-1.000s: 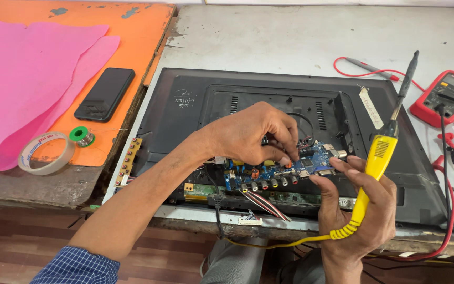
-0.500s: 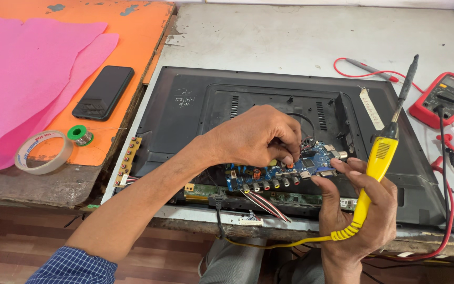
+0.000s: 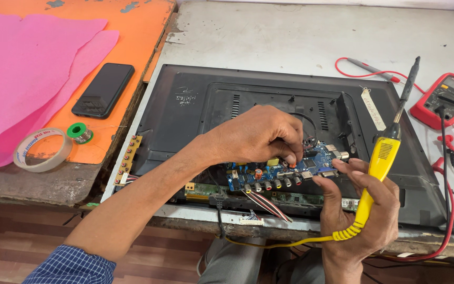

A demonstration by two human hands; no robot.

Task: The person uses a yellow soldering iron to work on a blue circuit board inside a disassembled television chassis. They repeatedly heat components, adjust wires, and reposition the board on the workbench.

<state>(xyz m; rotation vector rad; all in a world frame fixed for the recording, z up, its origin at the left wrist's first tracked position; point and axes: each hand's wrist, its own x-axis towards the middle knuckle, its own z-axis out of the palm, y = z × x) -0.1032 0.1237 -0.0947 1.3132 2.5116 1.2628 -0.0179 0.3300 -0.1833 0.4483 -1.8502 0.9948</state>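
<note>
Barely shifting since before, my left hand (image 3: 261,134) is pinching the blue circuit board (image 3: 285,171); my right hand (image 3: 361,210) is gripping the yellow soldering iron (image 3: 382,158).

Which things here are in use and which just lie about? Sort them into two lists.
In use:
left hand on blue circuit board
right hand holding yellow-handled soldering iron
black television back panel

Lying about:
black smartphone
white tape roll
green solder spool
pink paper sheets
red multimeter
</note>
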